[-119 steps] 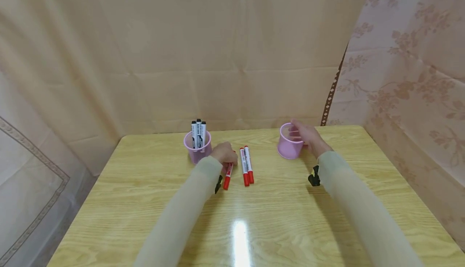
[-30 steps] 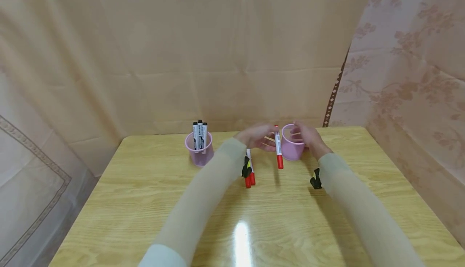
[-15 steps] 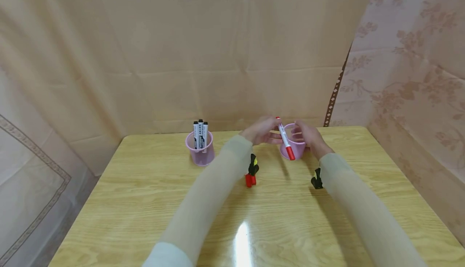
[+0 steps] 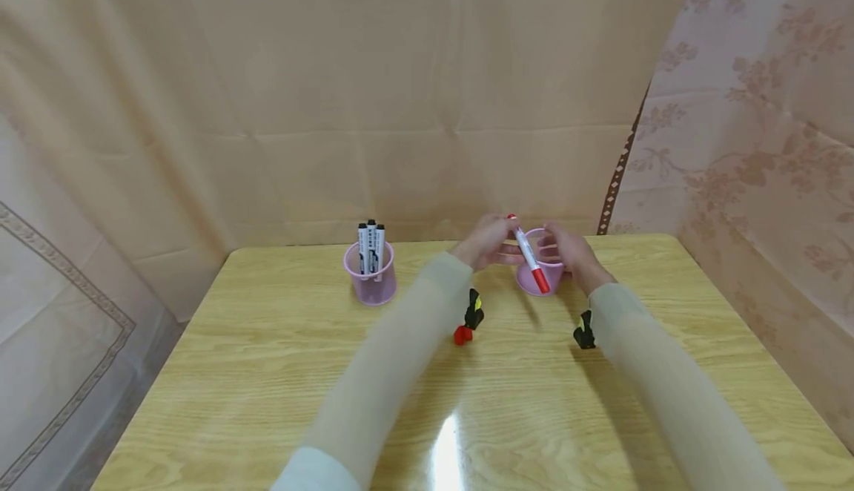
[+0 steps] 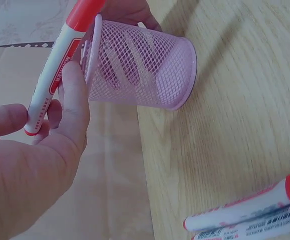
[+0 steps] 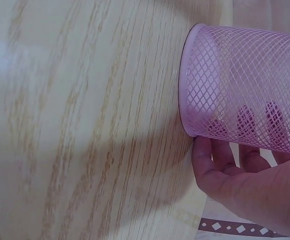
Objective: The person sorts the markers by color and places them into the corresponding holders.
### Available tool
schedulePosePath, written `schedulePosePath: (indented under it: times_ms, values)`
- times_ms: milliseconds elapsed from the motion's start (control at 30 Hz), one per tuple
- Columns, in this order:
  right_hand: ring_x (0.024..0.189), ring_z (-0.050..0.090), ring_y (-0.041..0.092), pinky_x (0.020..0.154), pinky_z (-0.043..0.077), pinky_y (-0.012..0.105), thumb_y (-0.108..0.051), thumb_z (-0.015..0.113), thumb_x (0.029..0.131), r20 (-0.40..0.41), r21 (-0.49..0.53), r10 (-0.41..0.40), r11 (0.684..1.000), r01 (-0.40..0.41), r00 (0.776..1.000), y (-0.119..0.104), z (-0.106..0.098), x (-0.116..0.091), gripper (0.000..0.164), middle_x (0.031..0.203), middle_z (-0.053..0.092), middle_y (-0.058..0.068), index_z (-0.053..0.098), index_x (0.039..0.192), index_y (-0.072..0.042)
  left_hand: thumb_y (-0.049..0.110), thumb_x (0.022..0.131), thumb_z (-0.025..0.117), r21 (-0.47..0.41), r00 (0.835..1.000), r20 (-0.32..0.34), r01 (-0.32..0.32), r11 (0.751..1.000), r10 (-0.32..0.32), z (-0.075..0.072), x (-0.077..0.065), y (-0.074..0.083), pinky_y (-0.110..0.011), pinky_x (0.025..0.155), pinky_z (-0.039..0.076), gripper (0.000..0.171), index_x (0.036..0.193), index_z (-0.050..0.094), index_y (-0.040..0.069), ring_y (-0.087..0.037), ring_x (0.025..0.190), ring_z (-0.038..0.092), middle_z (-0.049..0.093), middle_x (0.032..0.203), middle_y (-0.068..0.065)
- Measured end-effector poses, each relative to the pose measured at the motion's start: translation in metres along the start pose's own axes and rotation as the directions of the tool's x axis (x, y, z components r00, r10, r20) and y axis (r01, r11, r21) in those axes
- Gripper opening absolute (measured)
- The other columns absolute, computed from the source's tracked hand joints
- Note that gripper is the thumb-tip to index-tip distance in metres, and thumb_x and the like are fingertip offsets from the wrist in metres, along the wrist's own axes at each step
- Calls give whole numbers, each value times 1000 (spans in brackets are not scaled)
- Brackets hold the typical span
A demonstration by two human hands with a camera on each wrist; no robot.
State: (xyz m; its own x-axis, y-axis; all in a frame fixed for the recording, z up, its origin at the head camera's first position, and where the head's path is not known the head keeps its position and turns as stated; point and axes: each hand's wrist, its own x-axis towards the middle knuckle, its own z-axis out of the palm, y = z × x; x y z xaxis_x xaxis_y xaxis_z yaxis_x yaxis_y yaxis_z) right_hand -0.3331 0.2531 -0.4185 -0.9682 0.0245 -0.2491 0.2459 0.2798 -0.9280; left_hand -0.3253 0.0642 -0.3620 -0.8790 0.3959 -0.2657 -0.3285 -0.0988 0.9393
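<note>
My left hand (image 4: 489,243) pinches a red marker (image 4: 527,251) between thumb and fingers. The marker slants, its red cap lower and toward me in the head view, in front of the mouth of a pink mesh pen holder (image 4: 531,281). In the left wrist view the marker (image 5: 54,75) appears beside the holder's rim. My right hand (image 4: 575,257) holds that pen holder from its right side; its fingers (image 6: 202,160) curl against the mesh and show through it. No pens are visible in this holder. Two more red markers (image 5: 245,207) lie side by side, mostly hidden by my left forearm in the head view.
A second pink mesh pen holder (image 4: 375,294) stands on the left with several black-capped markers (image 4: 371,248) upright in it. The wooden table (image 4: 233,372) ends at a beige curtain (image 4: 320,105) behind. A patterned cloth (image 4: 767,142) hangs at the right.
My left hand has picked a red marker off the table and carried it right to the right-hand pen holder, lately tilting it. My right hand stays at that holder.
</note>
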Motion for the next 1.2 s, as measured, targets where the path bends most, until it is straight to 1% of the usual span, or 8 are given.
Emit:
schedulePosePath:
  times_ms: [67,133,300,567,767,867,1067,1200]
  values:
    - [135,48,40,112,38,48,-52,31,107,2,4,1,1000,-1,1000,0,0,0,71,149,47,25,42,148,5,17,107,49,-5,1000,-9,-3,1000,3,2,1,-1,-50,95,54,22,116,52,-3,-39,98,64,55,102,-15]
    - [135,48,40,111,39,48,-52,30,107,5,6,0,1000,0,1000,0,0,0,71,149,46,25,42,148,5,17,107,49,-15,1000,-22,-13,1000,12,5,1,-2,-49,93,55,29,124,50,-6,-36,93,64,56,99,-13]
    - [137,45,40,109,42,48,-56,29,106,15,-18,26,1000,-25,1000,2,-1,0,75,152,44,24,42,149,3,16,107,48,-57,992,-96,-85,995,79,11,4,-5,-51,94,54,32,131,46,-5,-29,84,60,53,94,-9]
    - [140,42,39,108,41,47,-57,30,105,3,-22,39,999,-39,999,1,-1,0,75,153,44,23,43,150,1,13,105,49,-120,954,-247,-204,972,169,14,8,-4,-49,88,58,34,135,45,-2,-22,74,60,53,94,-10]
    - [142,38,40,113,36,53,-58,30,105,2,-38,46,998,-46,999,0,-2,0,75,155,40,22,39,153,-2,12,105,49,-148,919,-334,-270,951,208,15,11,-2,-48,82,60,33,136,45,1,-32,82,62,54,92,-9]
    - [142,38,40,114,34,54,-60,30,104,-2,-42,50,998,-50,999,0,-3,1,76,156,40,21,38,154,-4,11,106,48,-153,907,-350,-301,941,234,15,11,-2,-48,82,60,33,137,44,2,-36,88,63,55,93,-10]
    - [138,43,39,114,35,52,-60,31,104,-2,-25,31,999,-31,1000,1,-2,2,77,154,43,21,39,153,-1,15,106,51,-105,884,-377,-337,936,276,14,12,-4,-48,83,60,37,140,44,4,-33,91,64,57,98,-10]
    - [138,44,38,112,35,51,-61,31,104,0,-22,34,999,-34,999,2,-2,2,78,153,44,21,42,151,0,16,105,54,-92,883,-371,-341,936,286,14,12,-6,-48,83,60,34,137,46,5,-31,92,64,57,101,-10]
